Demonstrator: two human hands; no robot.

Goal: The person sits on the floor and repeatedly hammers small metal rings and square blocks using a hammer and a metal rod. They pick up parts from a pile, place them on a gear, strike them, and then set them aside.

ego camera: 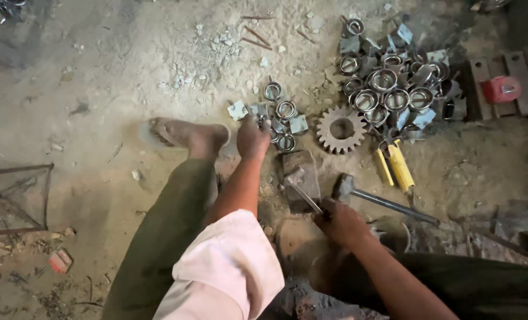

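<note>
My left hand (252, 137) reaches forward over a small heap of metal rings with tabs (286, 112) on the dirt floor, fingers closed around one of the pieces; the piece itself is mostly hidden. My right hand (341, 222) grips the handle of a small hammer (296, 181) whose head rests on a dark steel block (299, 163). A second hammer (359, 192) with a long metal handle lies on the ground just right of the block.
A rusty gear wheel (341, 128) lies beside the block. A large pile of metal rings and plates (394, 83) is at the upper right, with yellow-handled pliers (397, 166) below it. A red object (501, 89) sits on wooden slats. My bare foot (187, 133) is at left.
</note>
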